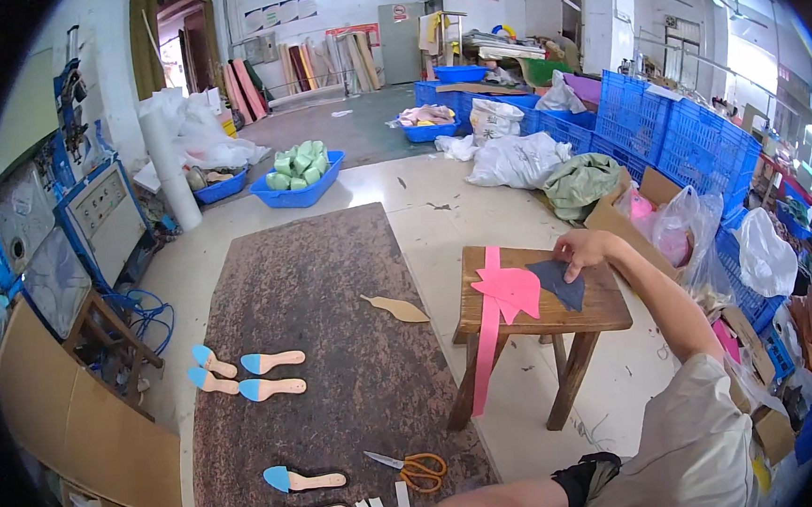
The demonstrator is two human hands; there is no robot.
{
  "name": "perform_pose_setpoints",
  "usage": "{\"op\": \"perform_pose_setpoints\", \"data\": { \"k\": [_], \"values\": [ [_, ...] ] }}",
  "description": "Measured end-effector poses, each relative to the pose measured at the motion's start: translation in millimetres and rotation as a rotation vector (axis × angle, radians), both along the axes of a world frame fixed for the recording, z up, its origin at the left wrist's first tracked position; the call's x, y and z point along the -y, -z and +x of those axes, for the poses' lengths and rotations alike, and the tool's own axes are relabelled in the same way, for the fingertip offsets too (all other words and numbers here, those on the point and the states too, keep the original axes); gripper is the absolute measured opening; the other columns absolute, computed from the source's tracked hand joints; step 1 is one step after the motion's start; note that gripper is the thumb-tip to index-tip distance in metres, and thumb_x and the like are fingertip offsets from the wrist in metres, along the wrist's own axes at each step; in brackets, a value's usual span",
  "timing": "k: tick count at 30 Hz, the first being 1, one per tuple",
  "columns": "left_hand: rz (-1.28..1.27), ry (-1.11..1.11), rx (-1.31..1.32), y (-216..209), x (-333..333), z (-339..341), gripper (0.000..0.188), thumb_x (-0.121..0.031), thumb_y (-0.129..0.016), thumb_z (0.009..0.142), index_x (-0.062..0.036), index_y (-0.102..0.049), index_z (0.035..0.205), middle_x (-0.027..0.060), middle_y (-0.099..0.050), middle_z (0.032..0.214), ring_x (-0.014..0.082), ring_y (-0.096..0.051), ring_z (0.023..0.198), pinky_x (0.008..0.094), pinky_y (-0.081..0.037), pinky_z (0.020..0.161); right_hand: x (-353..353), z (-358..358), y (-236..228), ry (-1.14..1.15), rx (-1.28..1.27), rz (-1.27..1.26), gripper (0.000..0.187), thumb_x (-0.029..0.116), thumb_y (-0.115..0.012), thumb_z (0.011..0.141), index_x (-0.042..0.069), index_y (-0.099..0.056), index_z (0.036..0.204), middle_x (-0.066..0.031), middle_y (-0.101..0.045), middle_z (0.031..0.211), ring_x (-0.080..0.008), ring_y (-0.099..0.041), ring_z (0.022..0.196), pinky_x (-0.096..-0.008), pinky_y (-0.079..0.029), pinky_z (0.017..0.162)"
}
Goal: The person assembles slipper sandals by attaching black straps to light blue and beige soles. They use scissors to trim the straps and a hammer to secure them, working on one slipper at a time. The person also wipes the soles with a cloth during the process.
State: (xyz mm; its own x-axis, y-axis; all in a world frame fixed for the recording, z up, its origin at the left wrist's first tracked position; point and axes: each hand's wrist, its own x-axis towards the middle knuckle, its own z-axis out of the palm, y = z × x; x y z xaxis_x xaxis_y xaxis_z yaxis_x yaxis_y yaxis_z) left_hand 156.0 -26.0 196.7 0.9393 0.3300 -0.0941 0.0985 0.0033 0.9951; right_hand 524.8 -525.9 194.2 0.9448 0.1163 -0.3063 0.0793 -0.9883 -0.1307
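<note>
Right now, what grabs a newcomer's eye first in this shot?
The bright pink cut pieces on the small wooden stool right of centre, where the right hand presses a dark blue piece. Next, the long brown mat across the floor, with blue-tipped wooden insoles along its left edge and orange-handled scissors at its near end.

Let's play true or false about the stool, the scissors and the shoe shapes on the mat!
1. The right hand rests on a dark blue piece on the wooden stool. True.
2. The scissors have green handles. False: they are orange.
3. A pink strip hangs over the stool's front edge. True.
4. The shoe shapes have red tips. False: the tips are blue.
</note>
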Motion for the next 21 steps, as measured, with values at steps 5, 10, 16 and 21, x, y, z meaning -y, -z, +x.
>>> {"op": "perform_pose_setpoints", "data": {
  "k": [5, 10, 16, 21],
  "values": [
    [0.035, -0.046, 0.019, 0.3, -4.4, -2.7, 0.071, -0.056, -0.047, 0.098, -0.0101, -0.030, 0.150, 0.0205, -0.043, 0.147, 0.0367, -0.049, 0.131, 0.0479, -0.040, 0.110, -10.0, 6.1, 1.6, 0.125, -0.131, 0.114, 0.079, 0.032, -0.092, 0.057, 0.001, -0.062, 0.123, -0.0130, -0.067, 0.113, -0.0258, -0.063, 0.101, -0.0362, -0.052, 0.085],
    [0.043, -0.049, 0.027, 4.4, -3.9, -1.2, 0.072, -0.054, -0.047, 0.098, -0.0061, -0.031, 0.149, 0.0220, -0.044, 0.146, 0.0369, -0.048, 0.131, 0.0477, -0.040, 0.110, -2.5, 1.0, 11.5, 0.006, 0.099, 0.178, 0.075, 0.029, -0.092, 0.055, 0.000, -0.065, 0.119, -0.0146, -0.069, 0.109, -0.0278, -0.064, 0.100, -0.0366, -0.052, 0.085],
    [0.060, -0.069, 0.041, 5.2, -7.8, -1.8, 0.072, -0.052, -0.048, 0.099, -0.0013, -0.032, 0.147, 0.0239, -0.045, 0.144, 0.0371, -0.048, 0.131, 0.0473, -0.039, 0.110, -9.6, -0.3, 6.4, 0.102, 0.051, 0.183, 0.062, 0.017, -0.088, 0.055, -0.001, -0.068, 0.111, -0.0152, -0.071, 0.102, -0.0292, -0.066, 0.095, -0.0368, -0.053, 0.083],
    [0.053, -0.066, 0.054, 12.6, -6.0, 4.5, 0.072, -0.050, -0.048, 0.099, 0.0028, -0.033, 0.146, 0.0254, -0.046, 0.143, 0.0372, -0.048, 0.132, 0.0470, -0.039, 0.110, 31.2, -26.9, -35.9, 0.149, 0.595, 0.187, 0.050, 0.012, -0.082, 0.060, -0.001, -0.069, 0.107, -0.0143, -0.071, 0.102, -0.0268, -0.068, 0.089, -0.0367, -0.054, 0.079]
  ]
}}
